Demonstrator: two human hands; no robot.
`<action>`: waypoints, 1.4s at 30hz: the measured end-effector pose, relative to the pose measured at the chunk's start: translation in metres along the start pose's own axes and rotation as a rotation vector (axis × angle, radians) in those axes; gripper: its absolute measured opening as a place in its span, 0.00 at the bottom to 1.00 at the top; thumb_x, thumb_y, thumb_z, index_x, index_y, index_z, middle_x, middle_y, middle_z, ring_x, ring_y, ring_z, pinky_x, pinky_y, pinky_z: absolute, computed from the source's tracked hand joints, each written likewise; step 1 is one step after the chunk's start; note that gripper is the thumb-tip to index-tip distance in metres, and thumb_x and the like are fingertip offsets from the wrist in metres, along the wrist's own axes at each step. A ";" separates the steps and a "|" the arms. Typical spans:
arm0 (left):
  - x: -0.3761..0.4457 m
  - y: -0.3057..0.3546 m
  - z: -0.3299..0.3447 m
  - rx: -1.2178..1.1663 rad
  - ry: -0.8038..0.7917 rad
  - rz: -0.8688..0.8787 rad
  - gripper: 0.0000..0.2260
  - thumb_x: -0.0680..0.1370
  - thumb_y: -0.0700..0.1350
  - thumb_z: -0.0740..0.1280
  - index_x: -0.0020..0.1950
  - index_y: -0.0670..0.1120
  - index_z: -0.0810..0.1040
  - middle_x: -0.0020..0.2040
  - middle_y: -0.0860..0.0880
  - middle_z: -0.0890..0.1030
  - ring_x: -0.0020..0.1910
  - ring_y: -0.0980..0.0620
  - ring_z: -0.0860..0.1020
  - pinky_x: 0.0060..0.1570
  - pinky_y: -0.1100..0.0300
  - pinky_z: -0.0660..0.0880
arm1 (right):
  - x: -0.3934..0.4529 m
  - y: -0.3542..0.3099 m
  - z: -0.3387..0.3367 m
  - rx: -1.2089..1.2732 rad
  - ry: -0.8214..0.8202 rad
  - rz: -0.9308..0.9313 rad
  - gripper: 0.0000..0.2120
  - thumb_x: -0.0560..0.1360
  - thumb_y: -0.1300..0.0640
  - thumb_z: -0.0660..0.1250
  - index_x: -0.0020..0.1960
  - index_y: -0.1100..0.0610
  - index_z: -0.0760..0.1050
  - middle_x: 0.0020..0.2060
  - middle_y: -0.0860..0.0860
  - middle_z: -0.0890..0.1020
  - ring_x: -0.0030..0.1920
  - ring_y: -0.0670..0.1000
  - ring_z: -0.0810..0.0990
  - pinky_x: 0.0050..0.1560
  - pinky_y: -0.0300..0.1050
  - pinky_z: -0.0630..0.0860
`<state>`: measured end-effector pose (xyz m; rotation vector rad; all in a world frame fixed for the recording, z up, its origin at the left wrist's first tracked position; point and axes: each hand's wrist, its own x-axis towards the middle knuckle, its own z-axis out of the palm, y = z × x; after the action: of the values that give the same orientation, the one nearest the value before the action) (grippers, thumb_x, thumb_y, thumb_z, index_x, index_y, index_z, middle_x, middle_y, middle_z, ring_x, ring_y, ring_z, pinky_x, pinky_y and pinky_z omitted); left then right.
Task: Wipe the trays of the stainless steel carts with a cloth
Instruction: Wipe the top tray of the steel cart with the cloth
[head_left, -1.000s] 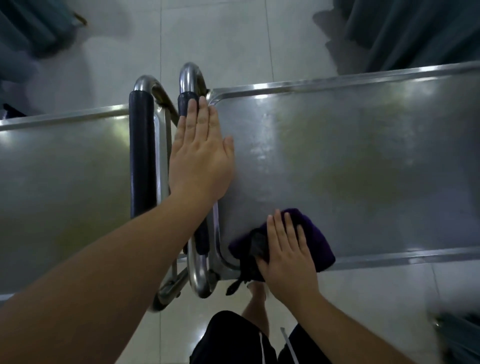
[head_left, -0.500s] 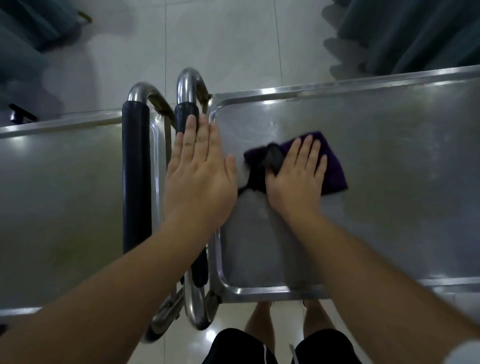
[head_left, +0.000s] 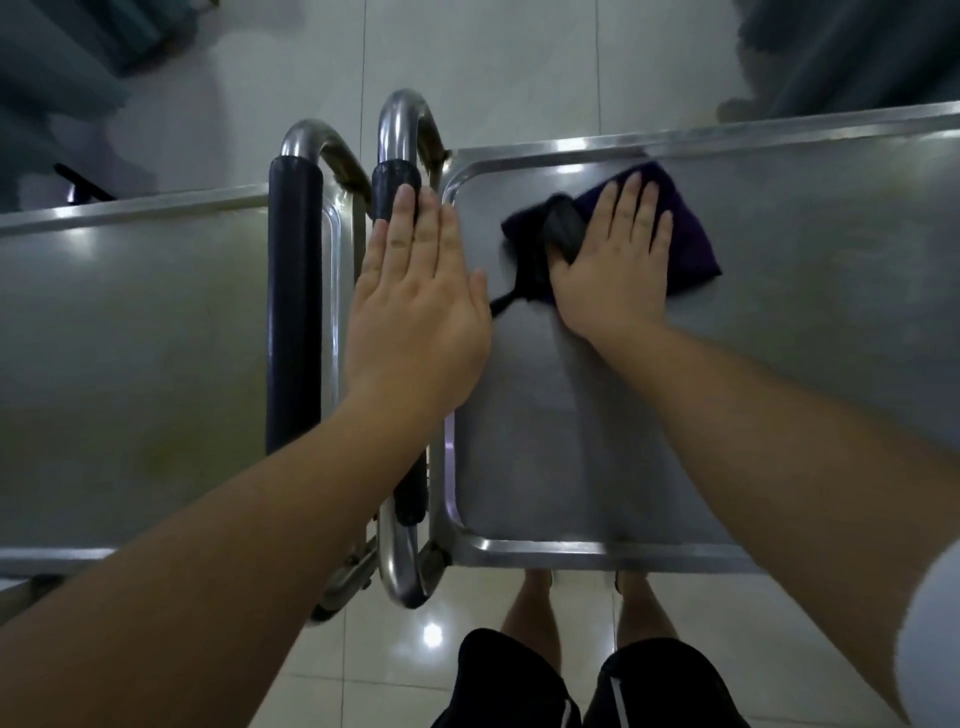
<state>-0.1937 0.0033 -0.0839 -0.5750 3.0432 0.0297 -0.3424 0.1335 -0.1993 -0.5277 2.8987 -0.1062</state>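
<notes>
Pale glossy floor tiles (head_left: 291, 93) with grout lines – dark grey-green drapery, possibly curtains (head_left: 852, 57), at the upper right; similar dark fabric (head_left: 67, 57) at the upper left

No legible text or labels.

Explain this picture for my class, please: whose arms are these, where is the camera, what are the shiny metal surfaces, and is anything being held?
The camera sits on a person's head and looks down, so you see that person's own arms, shorts and legs. No machine is involved. The shiny surfaces are the top trays of two steel carts standing side by side; their curved handles with dark grips meet in the middle. The right hand lies flat on a purple cloth, pressing it onto the right tray near its far left corner to wipe it. The left hand rests flat, fingers straight, on the right cart's handle and the tray's edge. Neither hand grips anything. The left tray has nothing on it.
</notes>
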 end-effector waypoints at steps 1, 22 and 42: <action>0.000 0.001 -0.001 -0.001 -0.008 -0.003 0.30 0.88 0.55 0.42 0.86 0.41 0.49 0.87 0.43 0.47 0.86 0.48 0.41 0.83 0.50 0.38 | -0.020 0.007 0.001 0.001 -0.012 -0.007 0.44 0.80 0.35 0.51 0.83 0.65 0.46 0.82 0.64 0.50 0.82 0.64 0.47 0.81 0.63 0.46; -0.002 0.002 0.000 0.032 -0.004 0.011 0.28 0.89 0.52 0.45 0.86 0.40 0.48 0.87 0.44 0.43 0.85 0.49 0.38 0.82 0.52 0.36 | -0.231 0.124 0.031 -0.034 -0.055 0.219 0.46 0.78 0.35 0.50 0.83 0.64 0.44 0.82 0.64 0.52 0.82 0.63 0.50 0.80 0.65 0.52; 0.000 0.001 0.003 0.097 0.002 -0.002 0.31 0.89 0.59 0.42 0.86 0.41 0.49 0.87 0.43 0.47 0.86 0.49 0.42 0.82 0.55 0.34 | 0.074 0.120 -0.027 0.037 -0.008 0.222 0.45 0.80 0.33 0.49 0.83 0.64 0.40 0.83 0.61 0.44 0.83 0.61 0.43 0.82 0.60 0.44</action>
<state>-0.1942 0.0043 -0.0873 -0.5717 3.0251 -0.1183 -0.4571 0.2199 -0.1981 -0.1973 2.9176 -0.1249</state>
